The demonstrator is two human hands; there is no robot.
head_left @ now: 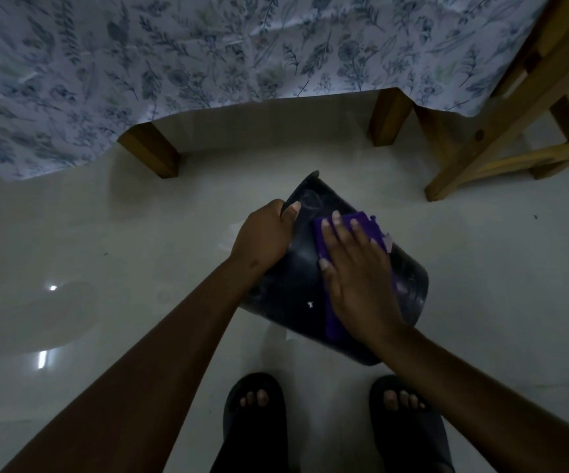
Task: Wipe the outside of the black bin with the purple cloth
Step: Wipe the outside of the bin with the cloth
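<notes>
Black bin point(286, 285): we see it tipped over on its side on the pale floor point(498, 285), its mouth pointing away from us toward the table, its base end nearest our feet.
Bin edges: the far rim sticks up just beyond our left thumb; the rounded base corner shows at the right, with pale smears on the wall there.
Left hand point(264, 233): we have it clamped over the bin's rim, thumb on the outer wall, the other fingers hidden on the far side.
Right hand point(358, 278): we press it flat, fingers spread, on the purple cloth point(354, 223); it does not pinch the cloth, only holds it down against the bin.
Purple cloth: it lies on the upward-facing wall of the bin, showing past our fingertips and along the thumb side of the hand.
Feet: our black sandals point(255, 421) stand just short of the bin's base.
Open room: bare floor spreads wide to the left and right of the bin.
Limits ahead: two wooden table legs point(153, 151) under a hanging floral tablecloth point(173, 56), and a wooden chair frame point(501, 131) at the upper right, all apart from the bin.
</notes>
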